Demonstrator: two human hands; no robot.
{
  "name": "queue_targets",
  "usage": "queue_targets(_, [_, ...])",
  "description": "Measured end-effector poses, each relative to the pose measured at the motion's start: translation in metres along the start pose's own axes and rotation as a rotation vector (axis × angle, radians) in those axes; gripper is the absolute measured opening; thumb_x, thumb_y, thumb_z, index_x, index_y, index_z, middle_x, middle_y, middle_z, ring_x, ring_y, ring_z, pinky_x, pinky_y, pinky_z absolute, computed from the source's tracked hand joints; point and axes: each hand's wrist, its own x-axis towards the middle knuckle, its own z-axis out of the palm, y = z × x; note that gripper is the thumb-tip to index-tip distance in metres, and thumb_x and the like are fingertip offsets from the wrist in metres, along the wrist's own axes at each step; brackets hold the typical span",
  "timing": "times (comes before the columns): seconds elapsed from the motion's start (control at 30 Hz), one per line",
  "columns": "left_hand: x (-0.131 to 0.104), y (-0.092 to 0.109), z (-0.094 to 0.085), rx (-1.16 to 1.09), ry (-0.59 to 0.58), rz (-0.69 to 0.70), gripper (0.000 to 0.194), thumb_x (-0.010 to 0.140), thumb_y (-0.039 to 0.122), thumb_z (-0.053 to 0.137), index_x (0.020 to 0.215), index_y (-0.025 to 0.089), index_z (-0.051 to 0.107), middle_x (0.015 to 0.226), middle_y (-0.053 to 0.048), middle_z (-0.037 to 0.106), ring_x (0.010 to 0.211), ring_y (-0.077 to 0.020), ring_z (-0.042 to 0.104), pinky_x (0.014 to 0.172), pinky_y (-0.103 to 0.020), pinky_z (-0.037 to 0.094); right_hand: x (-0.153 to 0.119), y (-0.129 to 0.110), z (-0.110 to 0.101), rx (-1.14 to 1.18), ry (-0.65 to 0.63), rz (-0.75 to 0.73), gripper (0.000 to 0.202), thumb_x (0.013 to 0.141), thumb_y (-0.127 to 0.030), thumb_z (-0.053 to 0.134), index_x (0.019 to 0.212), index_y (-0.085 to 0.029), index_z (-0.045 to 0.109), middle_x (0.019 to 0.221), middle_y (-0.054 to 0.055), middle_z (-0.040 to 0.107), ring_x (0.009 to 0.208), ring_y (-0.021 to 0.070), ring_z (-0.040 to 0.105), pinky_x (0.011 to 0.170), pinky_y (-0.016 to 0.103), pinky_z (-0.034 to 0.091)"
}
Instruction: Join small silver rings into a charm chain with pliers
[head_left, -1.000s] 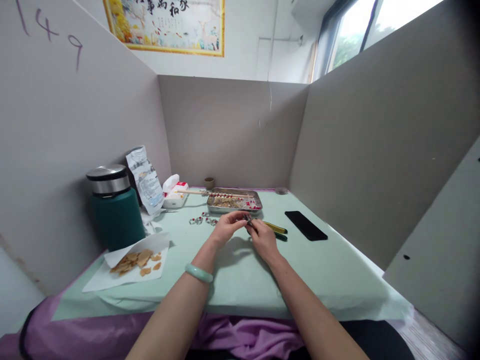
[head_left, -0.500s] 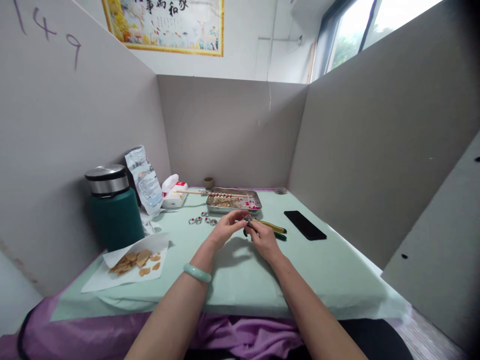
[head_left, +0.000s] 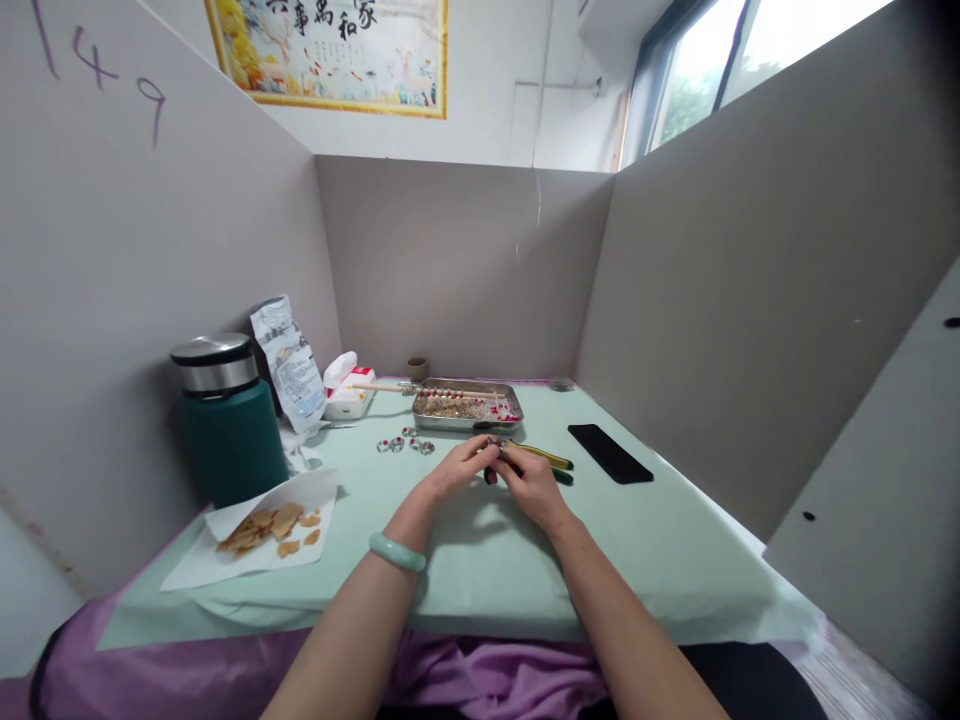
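Left hand (head_left: 456, 471) and right hand (head_left: 537, 488) are met at the fingertips, a small metallic piece (head_left: 494, 446) being pinched between them, its details hidden. Apart from it, red-dotted rings (head_left: 406, 441) are laid beyond the left hand; pliers (head_left: 553, 459) are partly covered by the right. Beyond both, a metal tray (head_left: 439, 424) is set.

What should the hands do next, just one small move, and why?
I'd probably ease the fingertips of the right hand slightly aside, with the left hand holding the small piece steady. Both hands meet around it and hide most of it, so its state can't be judged from this view. The red-dotted rings lie apart, over on the left.
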Motion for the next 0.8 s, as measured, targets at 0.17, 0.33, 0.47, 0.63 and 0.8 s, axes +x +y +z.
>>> queue_targets(0.17, [0.001,0.0,0.001,0.041,0.017,0.002,0.041,0.081,0.046,0.052,0.105,0.015,0.061,0.068,-0.002,0.059,0.059,-0.0125,0.054,0.06,-0.025,0.043,0.0,-0.002,-0.004,-0.017,0.012,-0.007,0.03,0.088,-0.035,0.047,0.068,-0.02,0.062,0.065,0.0,0.063,0.059,0.013,0.053,0.063,0.024,0.039])
queue_targets(0.33, [-0.001,0.001,0.002,0.038,0.027,-0.015,0.043,0.082,0.046,0.051,0.112,0.015,0.055,0.078,-0.003,0.061,0.057,-0.011,0.055,0.06,-0.026,0.044,0.0,0.001,-0.003,0.004,0.011,-0.012,0.029,0.087,-0.036,0.049,0.069,-0.019,0.063,0.064,0.001,0.063,0.058,0.0127,0.051,0.061,0.023,0.038])
queue_targets(0.47, [0.0,0.002,0.003,0.093,0.068,-0.062,0.044,0.083,0.045,0.048,0.114,0.015,0.053,0.08,-0.004,0.061,0.056,-0.0115,0.055,0.06,-0.027,0.046,0.0,0.008,0.0,0.05,-0.001,0.068,0.029,0.085,-0.039,0.05,0.068,-0.018,0.062,0.061,-0.001,0.059,0.055,0.012,0.047,0.055,0.023,0.035])
queue_targets(0.63, [0.0,0.01,0.006,0.135,0.159,0.035,0.034,0.077,0.037,0.059,0.105,0.018,0.064,0.11,-0.009,0.062,0.098,-0.0204,0.057,0.082,-0.029,0.045,0.001,0.017,0.001,0.07,-0.007,0.134,0.029,0.083,-0.04,0.051,0.067,-0.017,0.062,0.06,-0.001,0.057,0.058,0.0132,0.048,0.056,0.024,0.035])
queue_targets(0.8, [0.0,0.013,0.009,-0.121,0.189,-0.009,0.032,0.075,0.035,0.063,0.101,0.015,0.066,0.101,-0.009,0.067,0.096,-0.021,0.059,0.088,-0.033,0.044,0.001,0.014,0.005,0.138,-0.06,0.205,0.027,0.079,-0.041,0.054,0.068,-0.016,0.06,0.059,-0.002,0.054,0.056,0.0121,0.045,0.054,0.023,0.033])
